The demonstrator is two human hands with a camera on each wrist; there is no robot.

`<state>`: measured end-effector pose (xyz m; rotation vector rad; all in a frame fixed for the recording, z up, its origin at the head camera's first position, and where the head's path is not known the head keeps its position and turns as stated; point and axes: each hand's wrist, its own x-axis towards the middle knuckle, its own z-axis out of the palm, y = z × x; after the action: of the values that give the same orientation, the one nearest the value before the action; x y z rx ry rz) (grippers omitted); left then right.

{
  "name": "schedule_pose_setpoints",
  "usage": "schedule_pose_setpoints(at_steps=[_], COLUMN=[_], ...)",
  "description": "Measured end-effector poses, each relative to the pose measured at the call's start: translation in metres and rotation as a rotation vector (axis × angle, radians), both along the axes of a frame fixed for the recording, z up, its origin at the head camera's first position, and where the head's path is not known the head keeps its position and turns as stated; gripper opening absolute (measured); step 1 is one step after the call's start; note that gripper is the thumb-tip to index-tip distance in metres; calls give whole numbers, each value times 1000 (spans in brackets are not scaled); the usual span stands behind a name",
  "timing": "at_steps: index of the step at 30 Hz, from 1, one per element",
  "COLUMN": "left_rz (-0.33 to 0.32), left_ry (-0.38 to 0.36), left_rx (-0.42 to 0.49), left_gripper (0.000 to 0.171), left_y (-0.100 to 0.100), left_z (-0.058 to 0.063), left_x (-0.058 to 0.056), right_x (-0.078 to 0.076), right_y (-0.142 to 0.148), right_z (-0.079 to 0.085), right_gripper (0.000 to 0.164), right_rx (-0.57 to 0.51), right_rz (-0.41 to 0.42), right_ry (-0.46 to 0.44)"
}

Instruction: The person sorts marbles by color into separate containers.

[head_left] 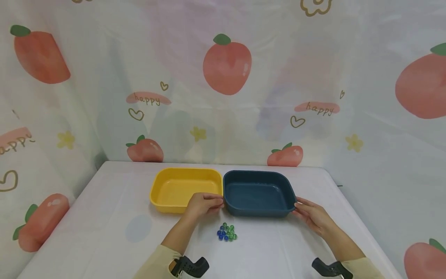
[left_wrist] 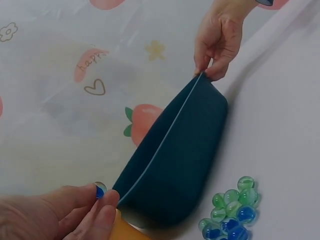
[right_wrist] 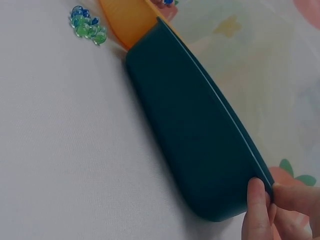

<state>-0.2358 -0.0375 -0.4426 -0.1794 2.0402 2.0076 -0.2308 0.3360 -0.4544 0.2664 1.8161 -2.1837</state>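
Note:
In the head view, a dark blue rectangular basin (head_left: 259, 193) stands right beside a yellow basin (head_left: 184, 188). My right hand (head_left: 311, 217) pinches the blue basin's right rim between thumb and fingers, seen close in the right wrist view. At its near left corner is my left hand (head_left: 203, 203), in front of the yellow basin. A clear glass marble with blue inside (left_wrist: 101, 190) sits between that hand's thumb and fingers in the left wrist view, its fingertips right at the blue rim.
Several blue and green glass marbles (head_left: 224, 233) lie clustered on the white tabletop (head_left: 268, 248), nearer to me than the basins. A printed fabric backdrop (head_left: 230, 128) with peach drawings rises behind the table and along both sides.

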Motion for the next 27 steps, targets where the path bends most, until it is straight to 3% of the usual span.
schedule_pose_setpoints(at_steps=[27], left_rz=[-1], left_ry=[0], left_rx=[-76], left_gripper=[21], left_y=[17], left_z=[8], left_x=[-16], right_x=[3], right_y=[-2], right_z=[2], right_gripper=[70], right_rx=[11], right_rz=[-5], right_ry=[2])
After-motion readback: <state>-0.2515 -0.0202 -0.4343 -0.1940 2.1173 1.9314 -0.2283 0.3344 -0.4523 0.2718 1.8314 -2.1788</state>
